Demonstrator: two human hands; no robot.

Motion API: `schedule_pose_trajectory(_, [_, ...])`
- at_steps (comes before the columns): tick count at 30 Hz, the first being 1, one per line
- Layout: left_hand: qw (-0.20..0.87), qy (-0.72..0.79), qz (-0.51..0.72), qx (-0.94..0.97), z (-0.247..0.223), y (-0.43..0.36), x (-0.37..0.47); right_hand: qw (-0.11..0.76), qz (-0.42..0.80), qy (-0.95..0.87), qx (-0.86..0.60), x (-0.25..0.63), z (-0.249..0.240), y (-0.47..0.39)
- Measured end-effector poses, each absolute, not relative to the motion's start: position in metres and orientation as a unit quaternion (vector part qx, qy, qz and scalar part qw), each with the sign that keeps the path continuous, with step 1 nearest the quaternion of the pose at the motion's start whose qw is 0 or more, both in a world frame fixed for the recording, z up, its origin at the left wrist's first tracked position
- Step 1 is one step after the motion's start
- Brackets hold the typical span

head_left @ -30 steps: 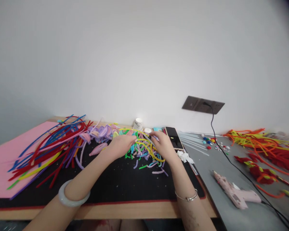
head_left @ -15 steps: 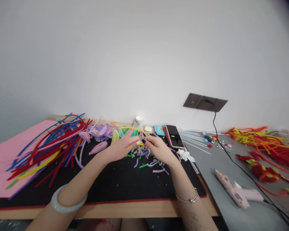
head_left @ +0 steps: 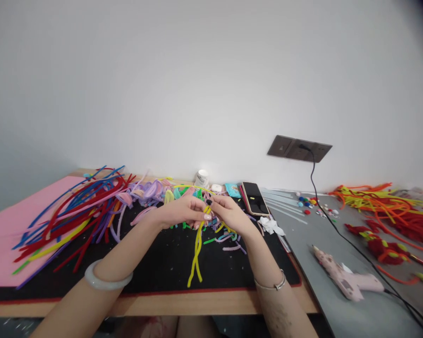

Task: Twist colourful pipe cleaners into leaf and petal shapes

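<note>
Yellow pipe cleaners (head_left: 198, 246) hang crossed from between my two hands, their ends pointing toward the table's front edge. My left hand (head_left: 186, 210) pinches them from the left, thumb and fingers together. On the other side, my right hand (head_left: 229, 213) has its fingertips closed on the same pipe cleaners near their top. Another yellow length shows just under my right hand. Beneath both hands lie short cut pipe cleaner pieces (head_left: 230, 238) in purple, green and pink, on a black mat (head_left: 155, 277). My fingers hide part of the yellow strands.
A heap of long red, blue and yellow pipe cleaners (head_left: 77, 211) covers pink sheets (head_left: 7, 234) at left. A phone (head_left: 254, 198), a paper cup (head_left: 202, 177) and glue sticks (head_left: 284, 206) lie toward the wall. A pink glue gun (head_left: 348, 277) rests at right, its cord (head_left: 327, 211) plugged in.
The yellow pipe cleaners, mostly hidden between my fingers before, now hang down in front of my hands. My left hand has turned, with its thumb lower.
</note>
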State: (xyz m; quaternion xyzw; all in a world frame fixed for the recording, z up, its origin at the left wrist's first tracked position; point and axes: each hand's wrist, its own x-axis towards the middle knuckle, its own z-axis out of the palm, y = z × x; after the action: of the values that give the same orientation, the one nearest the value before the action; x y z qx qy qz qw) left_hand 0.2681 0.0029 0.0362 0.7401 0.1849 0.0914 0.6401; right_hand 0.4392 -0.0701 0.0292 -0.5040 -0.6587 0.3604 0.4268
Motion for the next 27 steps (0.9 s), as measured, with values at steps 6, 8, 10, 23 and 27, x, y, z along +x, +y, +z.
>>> schedule_pose_trajectory(6, [0.718,0.214,0.129,0.649,0.015,0.004,0.272,0.397,0.326,-0.682,-0.521,0.443,0.021,-0.068])
schedule_pose_trajectory(8, [0.735,0.224,0.138,0.625,0.008,0.004,0.274,0.383,0.319,-0.689,-0.527,0.443,0.018,-0.069])
schedule_pose_trajectory(10, [0.735,0.231,0.146,0.620,0.001,0.004,0.275,0.374,0.312,-0.693,-0.532,0.442,0.015,-0.068])
schedule_pose_trajectory(23, [0.728,0.205,0.218,0.616,-0.025,0.008,0.278,0.396,0.334,-0.666,-0.537,0.446,-0.005,-0.062])
schedule_pose_trajectory(27, [0.736,0.205,0.224,0.605,-0.028,0.007,0.278,0.390,0.333,-0.663,-0.545,0.445,-0.006,-0.062])
